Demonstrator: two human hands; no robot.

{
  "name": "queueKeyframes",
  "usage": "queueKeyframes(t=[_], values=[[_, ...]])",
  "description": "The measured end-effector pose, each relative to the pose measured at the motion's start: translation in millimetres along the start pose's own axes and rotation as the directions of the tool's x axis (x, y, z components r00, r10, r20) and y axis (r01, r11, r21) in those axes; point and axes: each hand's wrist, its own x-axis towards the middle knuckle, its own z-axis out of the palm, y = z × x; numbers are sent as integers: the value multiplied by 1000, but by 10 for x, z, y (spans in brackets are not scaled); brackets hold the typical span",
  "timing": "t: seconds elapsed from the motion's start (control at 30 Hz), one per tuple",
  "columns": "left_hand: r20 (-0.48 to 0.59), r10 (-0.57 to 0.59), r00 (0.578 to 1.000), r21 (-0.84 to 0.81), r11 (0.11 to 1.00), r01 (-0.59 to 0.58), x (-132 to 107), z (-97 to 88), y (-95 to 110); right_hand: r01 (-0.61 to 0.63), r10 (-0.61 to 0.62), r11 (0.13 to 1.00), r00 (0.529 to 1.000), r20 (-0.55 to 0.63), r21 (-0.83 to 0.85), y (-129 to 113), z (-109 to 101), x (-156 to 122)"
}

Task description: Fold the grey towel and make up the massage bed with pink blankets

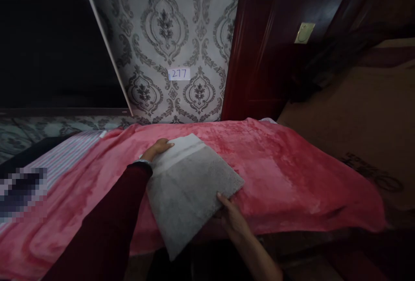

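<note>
A folded grey towel (189, 186) with a paler band along its far edge lies on a pink fleece blanket (285, 164), its near corner hanging over the front edge. My left hand (158, 148), in a dark red sleeve with a wrist band, grips the towel's far left corner. My right hand (231, 217) holds the towel's near right edge, fingers on top of the fabric.
A striped cloth (68, 153) lies at the blanket's left. Behind stands a damask-patterned wall with a paper label reading 277 (179, 73), a dark screen (48, 39) at the left, and a dark red wooden door frame (256, 47) at the right.
</note>
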Motion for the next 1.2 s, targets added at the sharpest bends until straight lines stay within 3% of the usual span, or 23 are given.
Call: queueKeyframes(t=[0.1, 0.23, 0.33, 0.4, 0.47, 0.6, 0.73, 0.87, 1.03, 1.13, 1.2], values=[[58, 18, 998, 70, 997, -22, 179, -48, -8, 42, -42, 999, 999, -5, -12, -11, 81, -46], [72, 66, 995, 151, 986, -76, 441, -254, 99, 165, -165, 986, 986, 0, 1, 48, 277, -142], [29, 66, 997, 230, 971, -71, 564, -343, 223, 139, -140, 990, 989, 52, 37, 101, 386, -170], [-36, 68, 997, 290, 956, -55, 557, -277, 311, 75, -81, 995, 992, 95, 73, 126, 407, -155], [-25, 111, 993, 357, 929, -95, 470, -104, 385, 15, -28, 994, 992, 125, 104, 137, 388, -126], [269, 182, 946, 393, 876, -281, 179, 371, 409, 8, -23, 993, 991, 129, 115, 62, 268, -43], [260, 210, 943, 350, 889, -295, -6, 639, 321, 119, -122, 989, 992, 21, 88, -170, 70, 118], [246, 219, 944, 349, 889, -297, -15, 646, 342, 215, -216, 976, 976, -19, -46, -440, -148, 319], [286, 183, 941, 337, 899, -278, -91, 502, 376, 261, -249, 918, 965, 77, -298, -664, -328, 494], [324, 188, 927, 281, 917, -285, -312, 365, 182, 226, -201, 908, 974, 106, -352, -725, -371, 546], [260, 167, 951, 222, 948, -227, -562, 279, -29, 194, -168, 908, 981, 101, -372, -743, -375, 554]])
